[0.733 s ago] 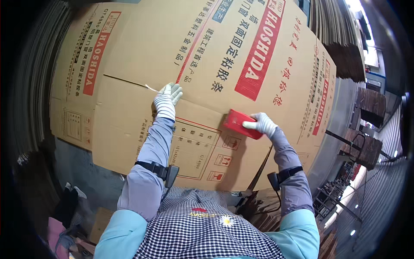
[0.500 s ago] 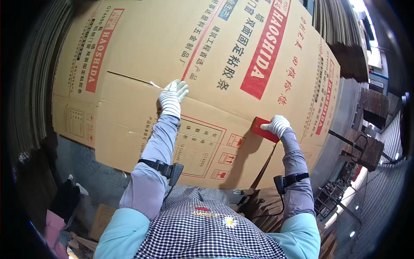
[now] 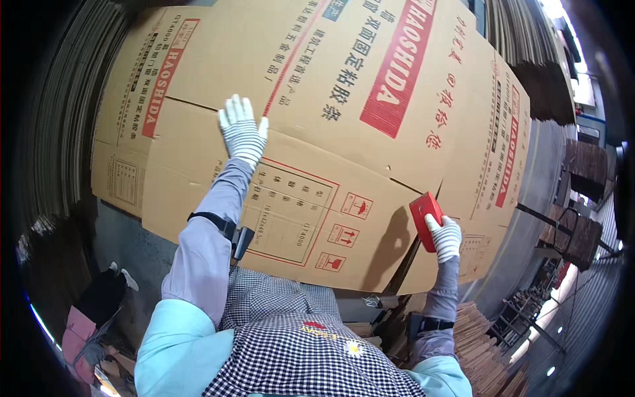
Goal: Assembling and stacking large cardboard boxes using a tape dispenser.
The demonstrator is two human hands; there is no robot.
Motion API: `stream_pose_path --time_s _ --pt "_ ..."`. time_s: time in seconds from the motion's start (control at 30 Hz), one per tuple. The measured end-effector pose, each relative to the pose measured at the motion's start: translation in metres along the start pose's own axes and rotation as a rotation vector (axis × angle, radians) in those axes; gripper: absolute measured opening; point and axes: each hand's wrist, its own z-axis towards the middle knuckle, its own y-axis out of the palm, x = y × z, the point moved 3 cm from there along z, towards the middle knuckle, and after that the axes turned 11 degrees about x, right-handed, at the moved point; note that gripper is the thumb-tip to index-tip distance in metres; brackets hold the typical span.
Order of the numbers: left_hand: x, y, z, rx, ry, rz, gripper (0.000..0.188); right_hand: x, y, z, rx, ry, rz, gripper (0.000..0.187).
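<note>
A flattened brown cardboard carton (image 3: 370, 175) spreads in front, printed in red and black, with a stack of cardboard sheets (image 3: 529, 66) beyond it at far right; the gloved left hand (image 3: 243, 133) lies flat on the carton, fingers extended, empty; the gloved right hand (image 3: 445, 238) grips a red rectangular block (image 3: 422, 210) over the carton's near right part

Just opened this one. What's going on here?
A person in a black-and-white checked apron stands at a large, flat, brown printed cardboard sheet. The gloved right hand grips a red rectangular block, apparently raised above the cardboard near a dark, narrow gap. The gloved left hand, fingers spread, is over the sheet; whether it presses down is unclear.
</note>
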Motion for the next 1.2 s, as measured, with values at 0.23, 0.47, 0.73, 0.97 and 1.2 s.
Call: stream_pose_path --time_s 0.23,0.47,0.73,0.97,1.2 --pt "0.298 -0.057 -0.114 -0.463 0.815 -0.523 0.075 0.107 0.035 -0.172 -0.014 0.630 0.976 0.035" --pt "0.365 -0.088 -0.267 -1.735 0.558 -1.269 0.073 0.097 0.039 -0.208 -0.174 0.403 1.330 0.041" --pt "0.305 -0.209 -0.272 -1.854 -0.631 -2.007 0.064 0.103 0.030 -0.211 -0.167 0.033 1.066 0.043" --pt "0.243 -0.208 -0.272 -1.689 -0.934 -2.227 0.035 0.058 0.035 -0.197 -0.339 -0.249 1.057 0.052" --pt "0.094 -0.145 -0.301 -0.564 -0.923 -1.269 0.028 -0.046 0.062 -0.197 -0.476 -0.645 0.343 0.065"
